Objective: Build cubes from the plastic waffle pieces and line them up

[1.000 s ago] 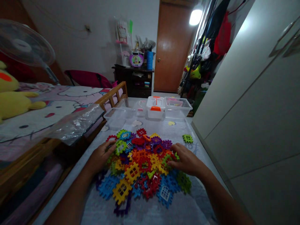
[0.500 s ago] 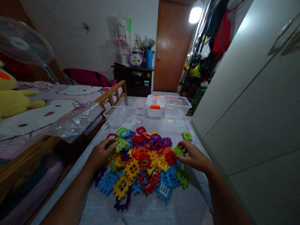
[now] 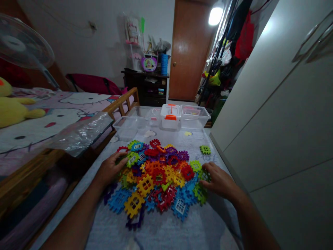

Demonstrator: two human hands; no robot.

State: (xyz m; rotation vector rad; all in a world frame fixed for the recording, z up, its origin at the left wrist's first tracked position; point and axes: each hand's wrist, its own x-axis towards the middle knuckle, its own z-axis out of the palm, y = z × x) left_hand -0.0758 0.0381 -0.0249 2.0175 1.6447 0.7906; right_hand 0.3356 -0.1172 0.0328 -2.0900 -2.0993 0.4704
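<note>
A heap of colourful interlocking plastic blocks (image 3: 158,177), flat squares with notched edges and window-like holes, lies on the grey-blue cloth. At the heap's left edge rests my left hand (image 3: 113,169), fingers stretched out and apart beside a light green block (image 3: 133,159); it holds nothing that I can see. My right hand (image 3: 217,178) is at the right edge, thumb and fingers curved around a green block (image 3: 204,175), which they partly cover. Another green block (image 3: 199,193) lies just below that hand. A single green block (image 3: 205,150) lies apart, farther back.
Clear plastic bins (image 3: 195,117) and a lidded box with orange latches (image 3: 170,117) stand at the far end. A wooden bed rail (image 3: 122,104) runs along the left, with clear plastic wrap (image 3: 83,133) over it. A pale cabinet (image 3: 281,114) borders the right.
My right hand has moved slightly down and toward me, from one green block to another at the heap's edge. My left hand stays at the left edge. The view has shifted slightly.
</note>
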